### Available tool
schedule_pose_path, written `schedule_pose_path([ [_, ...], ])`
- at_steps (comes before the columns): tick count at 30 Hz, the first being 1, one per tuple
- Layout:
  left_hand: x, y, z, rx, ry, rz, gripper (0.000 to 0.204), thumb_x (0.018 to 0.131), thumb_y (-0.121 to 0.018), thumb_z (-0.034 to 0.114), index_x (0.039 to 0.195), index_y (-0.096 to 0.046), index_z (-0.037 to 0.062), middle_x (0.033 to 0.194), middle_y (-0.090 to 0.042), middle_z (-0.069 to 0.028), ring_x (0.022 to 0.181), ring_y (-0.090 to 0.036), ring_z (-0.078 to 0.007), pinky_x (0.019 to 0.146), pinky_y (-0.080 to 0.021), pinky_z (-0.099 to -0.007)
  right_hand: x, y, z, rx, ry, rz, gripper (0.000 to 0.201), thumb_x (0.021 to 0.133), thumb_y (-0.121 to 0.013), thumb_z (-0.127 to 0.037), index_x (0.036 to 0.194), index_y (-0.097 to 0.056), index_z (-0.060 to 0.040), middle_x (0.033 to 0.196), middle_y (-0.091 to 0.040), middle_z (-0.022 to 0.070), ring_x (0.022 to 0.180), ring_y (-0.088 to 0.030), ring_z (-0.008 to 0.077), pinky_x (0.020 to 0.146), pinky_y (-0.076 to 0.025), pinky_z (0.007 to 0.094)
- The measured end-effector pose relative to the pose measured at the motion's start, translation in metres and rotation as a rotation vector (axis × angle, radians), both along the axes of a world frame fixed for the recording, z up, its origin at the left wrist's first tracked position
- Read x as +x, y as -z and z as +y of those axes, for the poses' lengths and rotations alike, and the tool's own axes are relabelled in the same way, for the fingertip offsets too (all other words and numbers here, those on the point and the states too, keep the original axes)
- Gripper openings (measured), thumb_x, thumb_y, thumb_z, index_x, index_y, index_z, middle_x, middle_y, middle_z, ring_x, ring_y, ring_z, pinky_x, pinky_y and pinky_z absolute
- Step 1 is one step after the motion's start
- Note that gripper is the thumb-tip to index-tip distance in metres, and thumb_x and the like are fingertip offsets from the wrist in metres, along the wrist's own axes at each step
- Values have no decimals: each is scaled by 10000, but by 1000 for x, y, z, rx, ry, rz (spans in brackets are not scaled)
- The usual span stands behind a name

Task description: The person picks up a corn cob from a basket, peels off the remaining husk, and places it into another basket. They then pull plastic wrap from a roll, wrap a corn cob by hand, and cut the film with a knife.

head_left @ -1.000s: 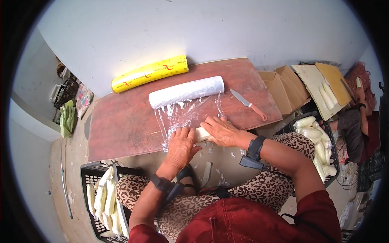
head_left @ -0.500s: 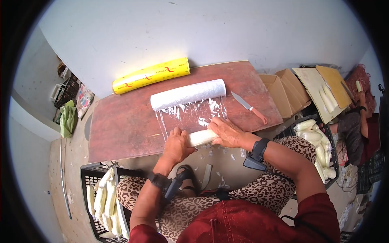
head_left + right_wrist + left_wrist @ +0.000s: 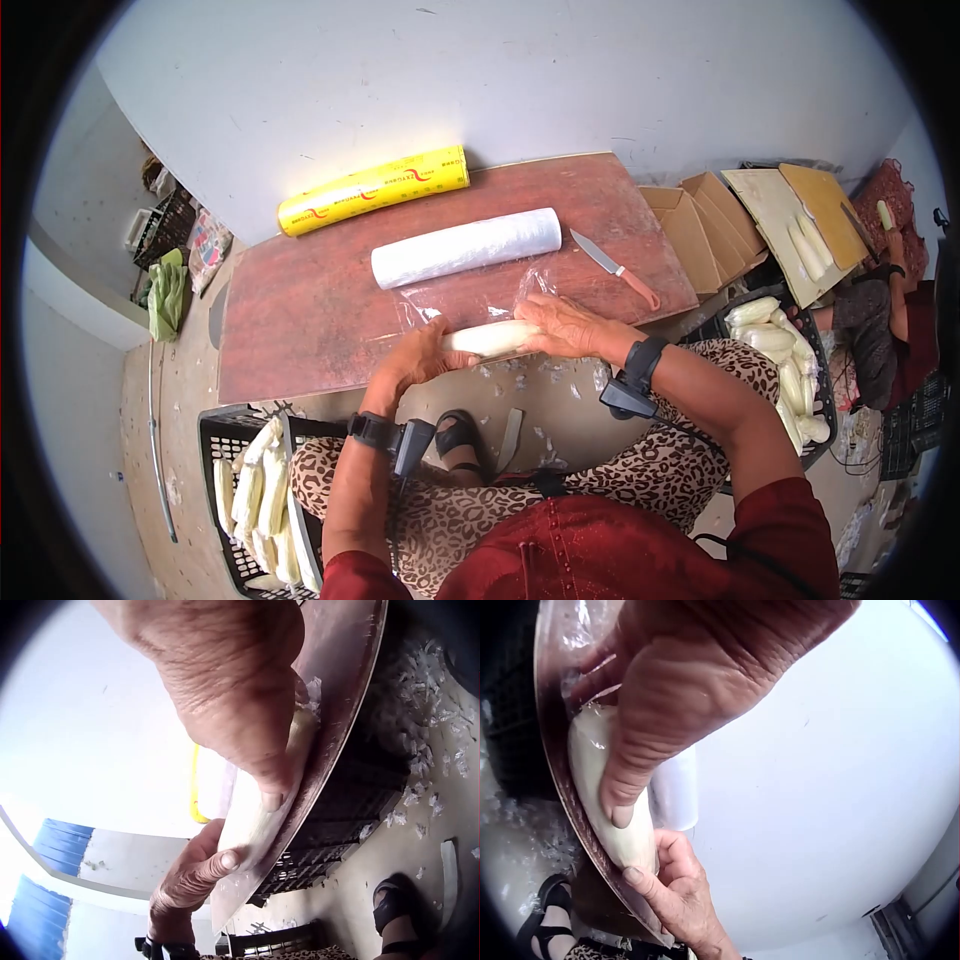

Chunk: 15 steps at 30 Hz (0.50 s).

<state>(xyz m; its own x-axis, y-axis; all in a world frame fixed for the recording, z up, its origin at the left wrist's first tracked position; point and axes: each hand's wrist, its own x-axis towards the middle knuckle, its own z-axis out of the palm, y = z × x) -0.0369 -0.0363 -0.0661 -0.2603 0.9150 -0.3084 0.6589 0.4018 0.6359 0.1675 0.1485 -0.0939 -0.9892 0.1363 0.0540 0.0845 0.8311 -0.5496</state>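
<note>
A pale, corn-like piece (image 3: 492, 338) lies across the table's front edge, held at both ends. The left hand (image 3: 408, 360) grips its left end; in the left wrist view the thumb of the left hand (image 3: 682, 697) lies along the pale piece (image 3: 604, 776). At the other end, the right hand (image 3: 570, 326) has its fingers curled round it, and the right wrist view shows the thumb of the right hand (image 3: 232, 690) pressed on the piece (image 3: 259, 817). Clear film (image 3: 500, 300) stretches behind the hands towards a white film roll (image 3: 466, 247).
A knife (image 3: 618, 270) lies right of the roll, a yellow tube (image 3: 375, 190) behind it on the red-brown table (image 3: 290, 330). Crates with pale pieces stand left (image 3: 222, 420) and right (image 3: 828, 375). Cardboard boxes (image 3: 700, 230) and another person (image 3: 870, 310) are at the right.
The left hand has moved left and now holds the left end of the piece, showing more of it. The film behind is less stretched out, and the white roll sits slightly nearer the hands.
</note>
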Motion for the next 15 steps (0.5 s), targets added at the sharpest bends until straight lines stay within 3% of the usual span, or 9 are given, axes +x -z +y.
schedule_pose_path([
  [2,-1,2,2,7,26,82,677,731,-779,478,1117,-608,-51,1025,-663,-266,1021,-636,-389,852,-496,-420,2,1,-1,-9,17,58,365,847,-673,-317,1028,-518,-42,1009,-558,168,969,-568,393,809,-465,486],
  [8,-9,0,2,-103,-32,-29,692,785,-682,589,1016,-655,-62,930,-672,-273,936,-656,-385,801,-493,-433,0,-9,-1,-1,31,-128,328,910,-615,-305,1093,-541,-44,987,-532,173,950,-561,369,823,-466,463],
  [11,-12,0,2,-124,-44,-21,730,786,-678,628,942,-650,-85,744,-635,-185,730,-625,-258,647,-466,-381,-3,-8,-1,-80,58,-115,356,912,-605,-364,1000,-525,-28,996,-556,191,957,-570,394,810,-465,483],
  [15,-14,2,3,-112,-40,-44,746,794,-644,661,864,-656,-82,692,-619,-176,674,-613,-252,613,-459,-389,-3,-12,-2,-113,114,-156,369,917,-597,-374,966,-499,-22,995,-546,190,945,-568,397,802,-458,488],
])
